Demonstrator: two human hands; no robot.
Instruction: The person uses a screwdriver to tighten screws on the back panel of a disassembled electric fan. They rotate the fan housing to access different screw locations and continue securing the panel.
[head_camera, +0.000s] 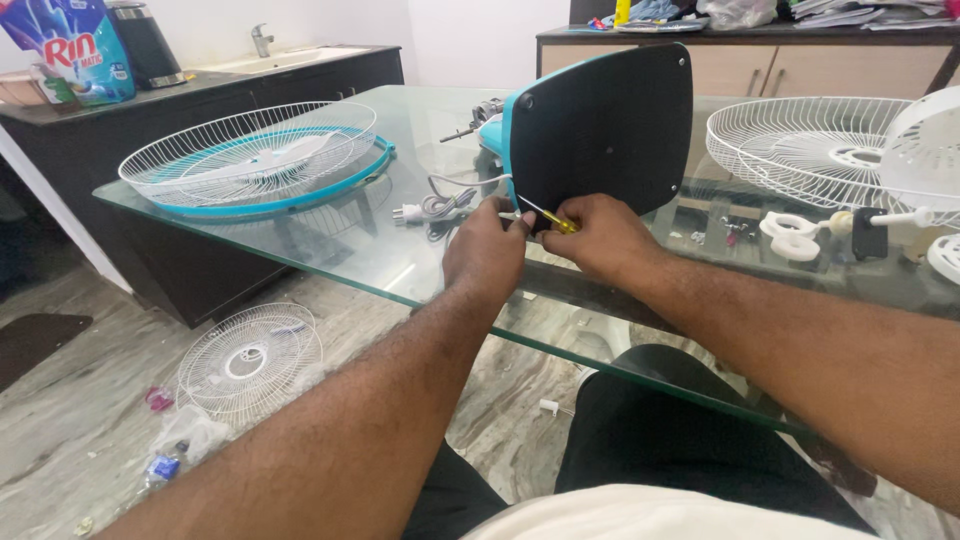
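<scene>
Head view. Glass-topped table, person seated at its near edge, both forearms reaching forward.

Fan base: dark flat underside with a teal rim, stood on edge near the middle of the table, underside facing the camera. Teal fan body and a bare metal shaft sit behind it on the left.

Left hand: at the lower left corner of the base, fingers curled together, tips pressed close against the base edge. What they pinch, if anything, cannot be made out.

Right hand: just beside the left, touching the base's lower edge, fingers closed around a yellow-handled screwdriver. The tool angles up-left, its tip lying between the two hands at the base.

White power cord with plug: lies coiled on the glass, just left of the left hand.

Left part of table: white wire fan guard with teal ring, lying flat. Right part: second white wire guard, white fan blade partly over it, white plastic ring and small loose parts near it.

Floor, seen beside and through the glass: another wire guard, plastic scraps near it.

Background: dark counter with sink, kettle, detergent bag.
</scene>
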